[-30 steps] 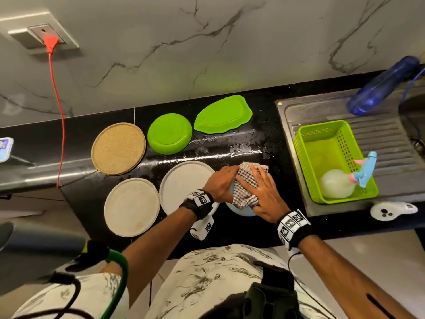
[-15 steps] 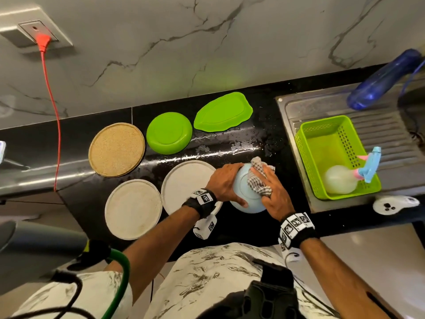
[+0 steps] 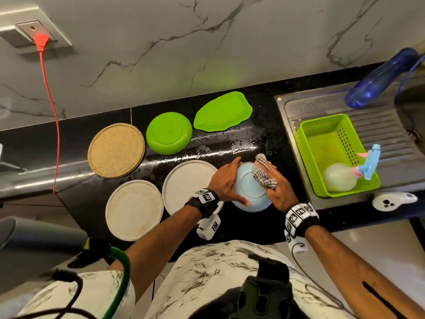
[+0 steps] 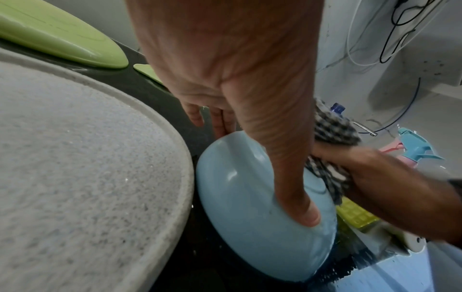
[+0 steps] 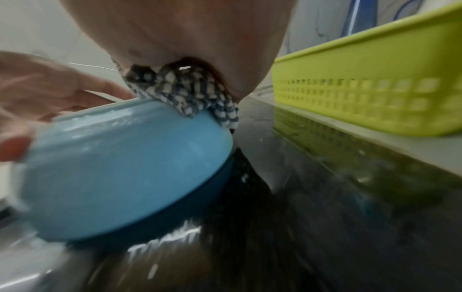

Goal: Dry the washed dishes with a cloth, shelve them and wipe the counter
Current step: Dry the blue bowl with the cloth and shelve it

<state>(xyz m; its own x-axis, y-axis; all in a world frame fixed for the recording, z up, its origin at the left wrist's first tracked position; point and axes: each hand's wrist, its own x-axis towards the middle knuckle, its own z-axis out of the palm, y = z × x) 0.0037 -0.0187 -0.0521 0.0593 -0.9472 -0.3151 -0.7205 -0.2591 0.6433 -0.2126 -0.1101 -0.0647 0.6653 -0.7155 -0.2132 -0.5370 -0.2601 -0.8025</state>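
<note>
A light blue bowl (image 3: 249, 192) (image 4: 250, 227) (image 5: 120, 168) is upside down and tilted on the black counter (image 3: 264, 125). My left hand (image 3: 226, 180) (image 4: 250, 118) grips its left side, thumb on the near edge and fingers over the far edge. My right hand (image 3: 277, 188) presses a bunched black-and-white checked cloth (image 3: 263, 173) (image 4: 330, 142) (image 5: 185, 92) against the bowl's base on its right side. Two off-white plates (image 3: 190, 180) (image 3: 134, 209), a cork-coloured plate (image 3: 116, 150), a round green dish (image 3: 169, 132) and a leaf-shaped green dish (image 3: 222, 111) lie on the counter to the left and behind.
Water drops lie on the counter behind the bowl. To the right, a green basket (image 3: 305, 139) (image 5: 375, 89) on the steel drainboard (image 3: 379, 127) holds a spray bottle (image 3: 365, 164). A blue bottle (image 3: 379, 77) lies at the back right. A red cable (image 3: 51, 100) hangs from the wall socket.
The cloth lay spread over the bowl a second ago. It is now bunched under my right hand on the bowl's right side, and the bowl's base shows, tilted up by my left hand.
</note>
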